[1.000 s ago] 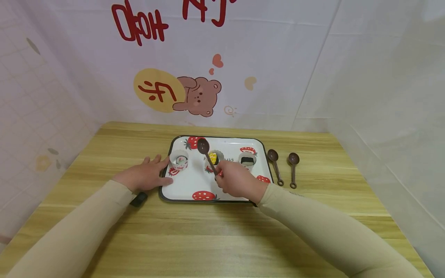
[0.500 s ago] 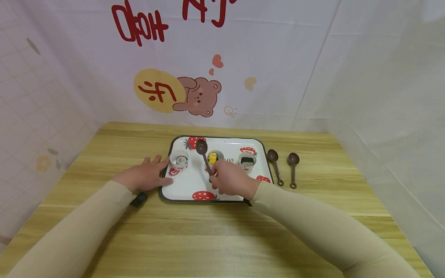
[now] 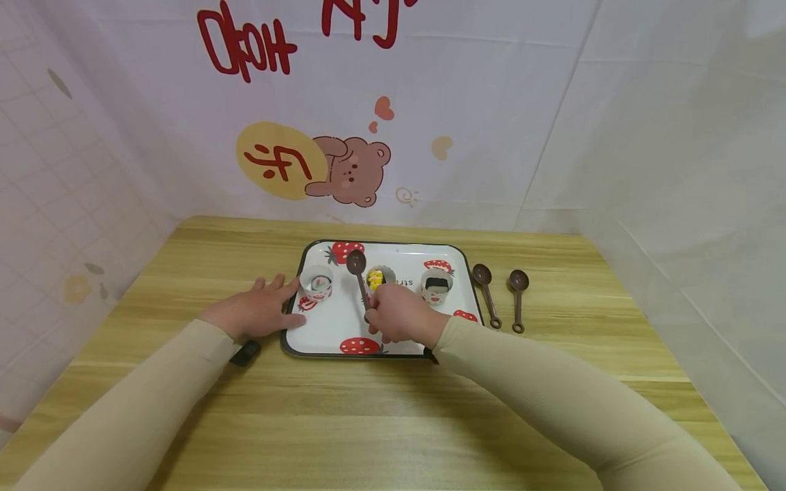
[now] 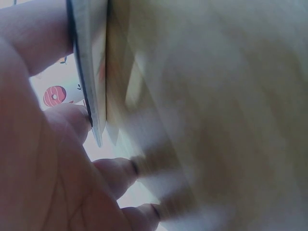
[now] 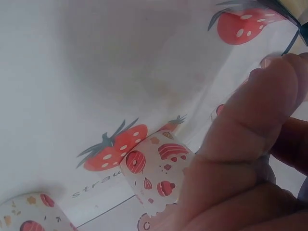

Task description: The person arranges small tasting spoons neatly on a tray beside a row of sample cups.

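My right hand (image 3: 402,314) grips the handle of a dark brown measuring spoon (image 3: 356,262), its bowl held up over the white strawberry-print tray (image 3: 331,327). On the tray stand three patterned paper cups. The left cup (image 3: 317,296) holds a sushi-roll-like piece (image 3: 321,282). In the middle cup (image 3: 389,273), partly hidden by the right hand, is a yellow piece (image 3: 376,279). The right cup (image 3: 437,297) contains a piece with a black band (image 3: 437,282). At the tray's left rim rests my left hand (image 3: 252,310), fingers spread and thumb over the edge.
Two more brown spoons (image 3: 488,293) lie on the wooden table (image 3: 393,423), right of the tray. Below the left wrist is a small black object (image 3: 245,353). A white printed curtain (image 3: 479,102) closes off the back and sides.
My right hand has shifted left over the tray with the spoon, and the spoon's bowl has lowered slightly. The left hand stays at the tray's left edge.
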`<state>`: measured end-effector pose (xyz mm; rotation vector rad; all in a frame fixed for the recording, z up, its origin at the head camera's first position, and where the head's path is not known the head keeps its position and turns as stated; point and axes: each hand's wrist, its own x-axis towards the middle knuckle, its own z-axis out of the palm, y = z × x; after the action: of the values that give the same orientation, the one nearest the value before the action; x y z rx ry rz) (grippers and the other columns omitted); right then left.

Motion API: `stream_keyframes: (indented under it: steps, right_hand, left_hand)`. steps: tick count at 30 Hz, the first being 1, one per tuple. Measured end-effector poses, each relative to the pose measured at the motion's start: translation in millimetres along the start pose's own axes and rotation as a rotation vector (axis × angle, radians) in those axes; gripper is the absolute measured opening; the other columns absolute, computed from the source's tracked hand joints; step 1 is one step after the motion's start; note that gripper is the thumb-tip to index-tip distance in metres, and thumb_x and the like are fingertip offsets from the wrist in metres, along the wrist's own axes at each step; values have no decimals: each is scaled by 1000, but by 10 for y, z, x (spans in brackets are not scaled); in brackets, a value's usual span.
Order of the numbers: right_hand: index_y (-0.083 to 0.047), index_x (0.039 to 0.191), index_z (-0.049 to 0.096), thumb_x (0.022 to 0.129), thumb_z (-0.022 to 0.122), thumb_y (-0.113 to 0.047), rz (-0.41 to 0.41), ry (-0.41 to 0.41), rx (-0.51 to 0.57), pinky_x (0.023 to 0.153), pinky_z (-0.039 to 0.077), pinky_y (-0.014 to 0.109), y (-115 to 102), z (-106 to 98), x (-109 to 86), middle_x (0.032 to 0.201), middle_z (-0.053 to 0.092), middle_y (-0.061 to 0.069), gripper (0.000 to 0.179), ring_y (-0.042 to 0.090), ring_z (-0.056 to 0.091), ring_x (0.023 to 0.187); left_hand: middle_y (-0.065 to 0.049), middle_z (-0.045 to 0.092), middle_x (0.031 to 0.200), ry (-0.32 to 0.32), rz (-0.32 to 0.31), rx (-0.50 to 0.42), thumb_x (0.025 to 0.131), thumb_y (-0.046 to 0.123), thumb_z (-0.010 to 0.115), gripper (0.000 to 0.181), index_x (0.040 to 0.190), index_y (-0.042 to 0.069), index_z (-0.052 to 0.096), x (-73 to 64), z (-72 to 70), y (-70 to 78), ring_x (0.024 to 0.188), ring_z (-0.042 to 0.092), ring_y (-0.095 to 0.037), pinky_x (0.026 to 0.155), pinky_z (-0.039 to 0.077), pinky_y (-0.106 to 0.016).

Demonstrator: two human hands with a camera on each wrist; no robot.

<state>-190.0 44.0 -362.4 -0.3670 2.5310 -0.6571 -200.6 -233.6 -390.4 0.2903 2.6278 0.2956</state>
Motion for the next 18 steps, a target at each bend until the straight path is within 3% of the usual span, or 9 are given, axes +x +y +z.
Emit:
stream_keyframes:
  steps: [18]
  right_hand:
    - [-8,91,71,106,61,-18,40,-39,-23,52,51,23,-87,35,53,78,77,-2,21,12,70,60]
  left_hand:
    - [-31,11,173,16,-13,-12,95,71,60,101,170,17,19,5,32,-29,155,6,-64,113,28,-82]
